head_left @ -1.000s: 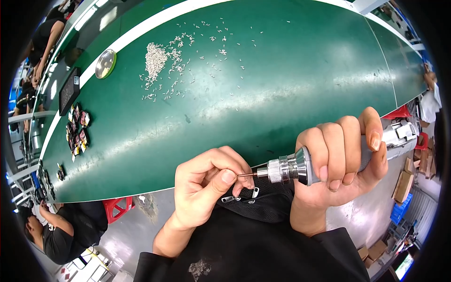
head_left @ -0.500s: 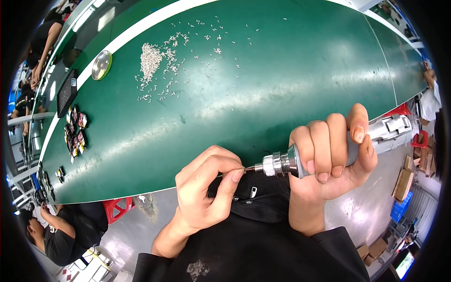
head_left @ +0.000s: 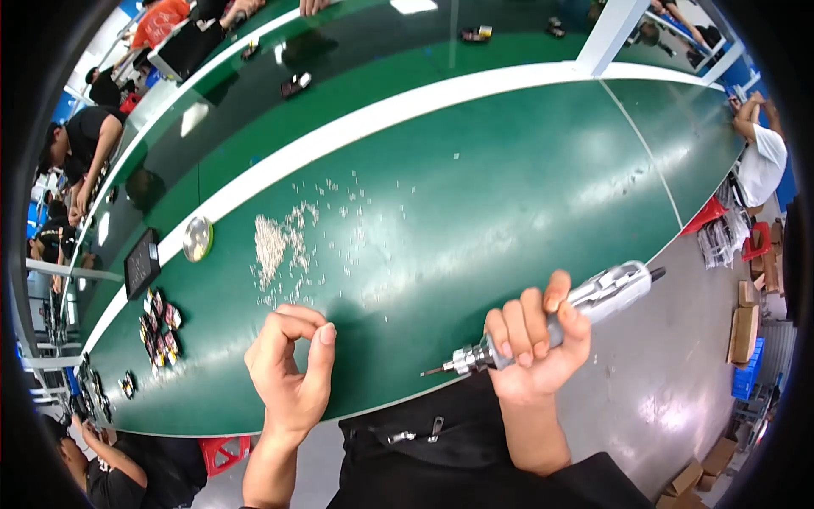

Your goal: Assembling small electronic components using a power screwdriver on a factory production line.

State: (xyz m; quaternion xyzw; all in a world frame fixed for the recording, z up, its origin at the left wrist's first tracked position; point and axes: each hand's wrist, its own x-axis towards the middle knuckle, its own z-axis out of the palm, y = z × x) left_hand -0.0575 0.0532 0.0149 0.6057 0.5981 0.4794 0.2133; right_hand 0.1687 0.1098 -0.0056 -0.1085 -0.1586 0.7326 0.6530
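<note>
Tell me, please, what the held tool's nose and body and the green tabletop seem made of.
Tool nose: polished metal, judging by its bright silvery glints.
Tool body: probably smooth grey plastic, from its soft highlights, though painted metal is possible.
Green tabletop: semi-gloss sheet, given its broad blurred reflections; laminate or rubber, I cannot tell.

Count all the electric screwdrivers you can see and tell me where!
1: the silver-grey electric screwdriver is in the right hand, its bit pointing left. Others might be hidden in the cluttered background.
</note>
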